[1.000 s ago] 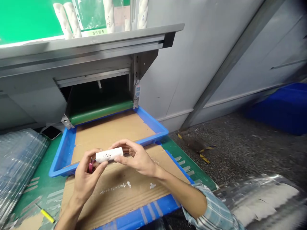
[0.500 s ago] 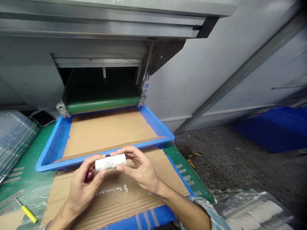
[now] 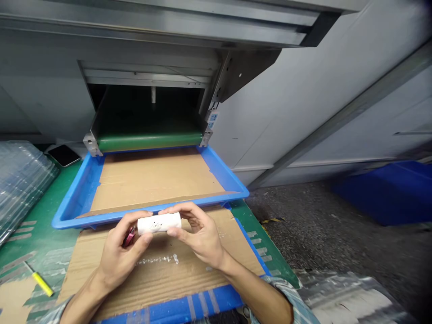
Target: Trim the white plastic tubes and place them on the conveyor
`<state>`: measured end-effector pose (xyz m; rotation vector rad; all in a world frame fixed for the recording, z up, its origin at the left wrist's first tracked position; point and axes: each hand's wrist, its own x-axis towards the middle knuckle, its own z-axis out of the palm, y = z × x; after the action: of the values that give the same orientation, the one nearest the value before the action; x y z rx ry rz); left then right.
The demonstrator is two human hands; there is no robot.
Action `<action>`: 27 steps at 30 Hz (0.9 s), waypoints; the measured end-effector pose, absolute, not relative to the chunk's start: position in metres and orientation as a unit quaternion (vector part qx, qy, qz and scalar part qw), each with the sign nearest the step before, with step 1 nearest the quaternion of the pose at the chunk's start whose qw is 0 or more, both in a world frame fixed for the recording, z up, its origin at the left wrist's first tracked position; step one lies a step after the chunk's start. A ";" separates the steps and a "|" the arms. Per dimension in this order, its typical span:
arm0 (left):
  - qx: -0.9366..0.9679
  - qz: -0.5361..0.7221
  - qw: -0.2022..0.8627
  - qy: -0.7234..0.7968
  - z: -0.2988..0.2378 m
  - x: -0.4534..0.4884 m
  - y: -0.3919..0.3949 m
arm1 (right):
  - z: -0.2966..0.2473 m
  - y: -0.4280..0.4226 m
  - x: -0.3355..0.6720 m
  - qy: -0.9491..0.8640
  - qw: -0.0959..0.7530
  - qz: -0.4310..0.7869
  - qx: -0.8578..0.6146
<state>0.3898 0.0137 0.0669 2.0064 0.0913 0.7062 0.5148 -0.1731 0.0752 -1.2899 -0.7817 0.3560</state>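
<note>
A short white cylinder (image 3: 159,223) with dark script-like marking on its side lies level between my two hands. My left hand (image 3: 123,252) grips its left end between thumb and fingers. Tucked in that same palm is a small pink object (image 3: 129,236), mostly hidden by the fingers. At the cylinder's right end, my right hand (image 3: 199,236) holds it with thumb below and fingers above. Beneath both hands is a sheet of cardboard (image 3: 158,283) with white handwriting on it.
Beyond my hands stands a blue tray (image 3: 232,180) lined with cardboard, under a green conveyor belt (image 3: 151,140). At left are clear plastic trays (image 3: 23,180), a phone (image 3: 64,155) and a yellow-handled screwdriver (image 3: 42,283). A blue bin (image 3: 388,193) sits on the floor at right.
The view has shifted slightly. Both hands still hold the white cylinder, which has turned to lie a little more level, its marking rolled slightly.
</note>
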 end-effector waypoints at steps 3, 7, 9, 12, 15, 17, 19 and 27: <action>0.820 0.294 0.490 0.030 0.065 0.389 0.014 | 0.076 -0.172 0.514 -0.356 0.712 0.157 -0.584; 0.825 0.318 0.466 0.026 0.060 0.388 0.015 | 0.073 -0.170 0.514 -0.361 0.729 0.161 -0.559; 0.826 0.339 0.449 0.017 0.058 0.388 0.014 | 0.071 -0.169 0.515 -0.359 0.740 0.168 -0.543; 0.824 0.362 0.437 -0.001 0.056 0.389 0.013 | 0.071 -0.169 0.515 -0.350 0.748 0.178 -0.534; 0.819 0.352 0.452 -0.010 0.053 0.390 0.014 | 0.073 -0.169 0.515 -0.357 0.745 0.170 -0.537; 0.816 0.331 0.473 -0.003 0.052 0.390 0.014 | 0.074 -0.170 0.515 -0.367 0.742 0.160 -0.538; 0.814 0.314 0.489 0.005 0.051 0.389 0.015 | 0.073 -0.170 0.515 -0.375 0.740 0.154 -0.537; 0.815 0.328 0.479 -0.001 0.052 0.389 0.014 | 0.077 -0.172 0.512 -0.395 0.743 0.180 -0.509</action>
<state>0.3894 0.0145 0.0523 1.9882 -0.0025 0.7994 0.5118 -0.1723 0.0767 -1.1164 -0.8663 0.3945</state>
